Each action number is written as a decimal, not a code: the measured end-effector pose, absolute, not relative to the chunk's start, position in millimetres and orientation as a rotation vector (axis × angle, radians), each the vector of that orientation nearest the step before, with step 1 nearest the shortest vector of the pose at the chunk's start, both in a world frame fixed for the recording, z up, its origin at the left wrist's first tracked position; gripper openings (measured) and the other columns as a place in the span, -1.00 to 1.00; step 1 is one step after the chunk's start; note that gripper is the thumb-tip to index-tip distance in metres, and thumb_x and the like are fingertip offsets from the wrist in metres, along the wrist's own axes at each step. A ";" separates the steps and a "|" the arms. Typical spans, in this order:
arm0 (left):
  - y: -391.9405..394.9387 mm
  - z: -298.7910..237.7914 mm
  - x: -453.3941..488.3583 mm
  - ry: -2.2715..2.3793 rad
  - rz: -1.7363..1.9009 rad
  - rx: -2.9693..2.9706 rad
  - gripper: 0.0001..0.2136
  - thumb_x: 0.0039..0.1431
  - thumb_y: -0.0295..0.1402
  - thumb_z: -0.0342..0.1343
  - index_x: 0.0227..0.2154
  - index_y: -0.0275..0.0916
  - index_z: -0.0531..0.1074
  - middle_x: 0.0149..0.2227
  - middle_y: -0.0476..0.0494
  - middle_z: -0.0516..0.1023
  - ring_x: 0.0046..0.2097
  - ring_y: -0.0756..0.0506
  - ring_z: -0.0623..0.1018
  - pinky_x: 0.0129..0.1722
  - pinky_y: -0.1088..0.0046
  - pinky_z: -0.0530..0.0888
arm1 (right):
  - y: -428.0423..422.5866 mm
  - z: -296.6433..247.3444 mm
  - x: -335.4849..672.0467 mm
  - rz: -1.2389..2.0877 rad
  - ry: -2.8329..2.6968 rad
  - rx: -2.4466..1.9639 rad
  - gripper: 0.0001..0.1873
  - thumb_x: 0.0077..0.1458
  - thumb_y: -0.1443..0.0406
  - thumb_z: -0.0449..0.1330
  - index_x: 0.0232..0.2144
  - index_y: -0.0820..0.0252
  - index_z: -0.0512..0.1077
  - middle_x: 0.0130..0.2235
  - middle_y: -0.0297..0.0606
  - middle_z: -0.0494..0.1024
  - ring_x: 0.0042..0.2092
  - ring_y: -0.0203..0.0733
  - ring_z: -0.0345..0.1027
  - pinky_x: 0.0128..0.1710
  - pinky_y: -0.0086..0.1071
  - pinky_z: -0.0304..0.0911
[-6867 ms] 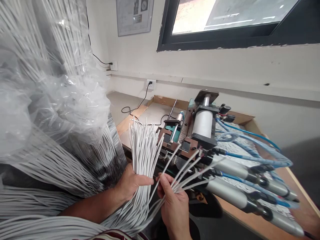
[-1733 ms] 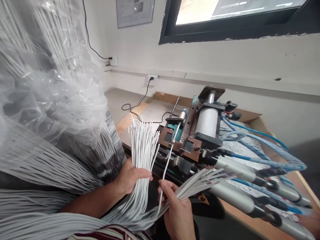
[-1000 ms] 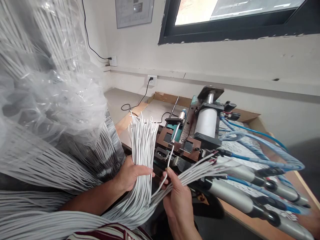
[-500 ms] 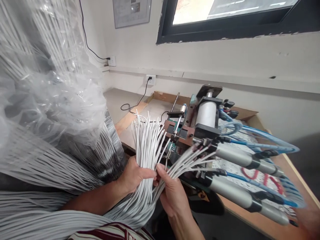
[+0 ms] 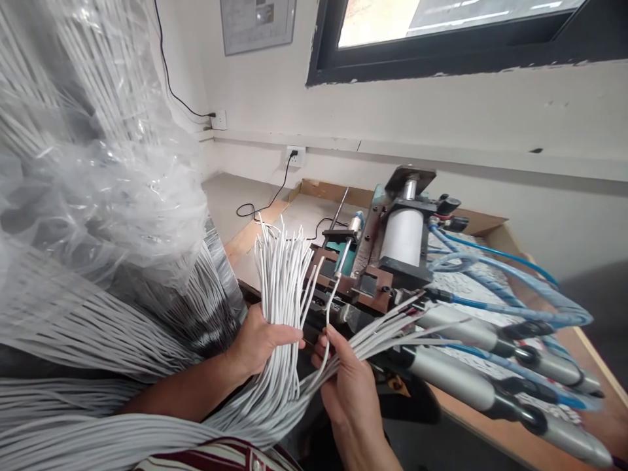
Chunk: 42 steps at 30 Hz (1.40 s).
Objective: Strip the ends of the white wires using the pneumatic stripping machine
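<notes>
My left hand (image 5: 262, 339) is closed around a thick bundle of light grey cables (image 5: 283, 288), whose loose ends point upward. My right hand (image 5: 346, 376) pinches a single grey cable (image 5: 329, 310) between thumb and fingertips. That cable's upper end meets the pneumatic machine (image 5: 375, 288) near its brown jaw blocks; whether it is clamped there I cannot tell. A second, fanned-out bunch of cables (image 5: 377, 333) runs through the right hand and points to the right, in front of the machine. Several of its tips look dark or reddish.
Long grey cables (image 5: 88, 314) hang and sweep in from the left, partly under clear plastic sheeting (image 5: 152, 196). Air cylinders (image 5: 456, 379) and blue hoses (image 5: 520, 294) stick out on the right. A wooden-edged bench (image 5: 586, 347) carries the machine, beneath a dark window frame (image 5: 324, 52).
My right hand has moved slightly right, with a single cable now apart from the left bundle and reaching the machine. The machine's jaw blocks have spread and its cylinder parts have shifted rightward.
</notes>
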<state>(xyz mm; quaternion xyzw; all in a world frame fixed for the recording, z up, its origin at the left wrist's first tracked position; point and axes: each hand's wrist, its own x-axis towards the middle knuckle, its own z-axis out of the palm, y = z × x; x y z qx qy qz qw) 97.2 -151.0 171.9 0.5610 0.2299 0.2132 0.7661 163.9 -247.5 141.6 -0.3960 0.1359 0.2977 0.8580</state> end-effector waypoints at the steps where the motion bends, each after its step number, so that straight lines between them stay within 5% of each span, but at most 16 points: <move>1: -151.5 172.0 97.3 0.498 0.470 1.220 -0.81 -0.33 -0.53 0.23 -0.51 -0.36 0.46 -0.60 -0.02 0.46 -0.56 -0.02 0.44 -0.51 0.42 0.41 | -247.4 142.6 164.6 0.659 0.265 -0.822 -0.69 -0.42 0.28 0.41 -0.57 0.28 0.42 -0.63 -0.42 0.35 -0.58 -0.39 0.18 -0.60 -0.51 0.11; 6: -156.3 171.1 96.1 0.427 0.390 1.202 -0.84 -0.30 -0.53 0.18 -0.51 -0.37 0.47 -0.62 -0.05 0.48 -0.58 -0.06 0.45 -0.54 0.39 0.41 | -245.8 145.0 161.1 0.839 0.013 -0.824 -0.66 -0.38 0.20 0.41 -0.54 0.30 0.45 -0.63 -0.43 0.29 -0.58 -0.40 0.11 -0.62 -0.51 0.04; 15: -150.2 169.0 92.0 0.473 0.419 1.226 -0.86 -0.33 -0.53 0.25 -0.57 -0.36 0.46 -0.60 -0.05 0.49 -0.51 -0.05 0.47 -0.46 0.44 0.39 | -255.6 130.0 145.8 0.469 -0.008 -1.018 -0.71 -0.30 0.18 0.37 -0.59 0.28 0.42 -0.61 -0.37 0.34 -0.58 -0.37 0.08 -0.59 -0.47 0.00; 28: -154.3 168.6 93.6 0.444 0.409 1.236 -0.79 -0.35 -0.54 0.22 -0.49 -0.36 0.48 -0.56 -0.05 0.49 -0.53 -0.02 0.43 -0.50 0.43 0.38 | -250.1 143.9 159.4 0.815 0.059 -0.905 -0.63 -0.43 0.21 0.43 -0.51 0.27 0.45 -0.59 -0.39 0.38 -0.53 -0.32 0.22 -0.52 -0.45 0.10; 37: -151.8 166.6 87.7 0.367 0.383 1.214 -0.83 -0.30 -0.55 0.22 -0.51 -0.33 0.48 -0.57 -0.03 0.50 -0.51 -0.02 0.44 -0.48 0.46 0.38 | -259.2 127.1 144.7 0.496 -0.074 -1.085 -0.68 -0.26 0.12 0.35 -0.60 0.25 0.41 -0.65 -0.40 0.32 -0.57 -0.34 0.12 -0.54 -0.43 0.03; 42: -148.4 163.3 90.1 0.434 0.415 1.224 -0.81 -0.33 -0.53 0.25 -0.50 -0.34 0.49 -0.59 -0.02 0.49 -0.53 0.00 0.43 -0.48 0.47 0.38 | -257.9 131.0 149.4 0.524 0.044 -1.020 -0.69 -0.37 0.17 0.39 -0.64 0.26 0.40 -0.66 -0.39 0.32 -0.60 -0.35 0.10 -0.57 -0.44 0.02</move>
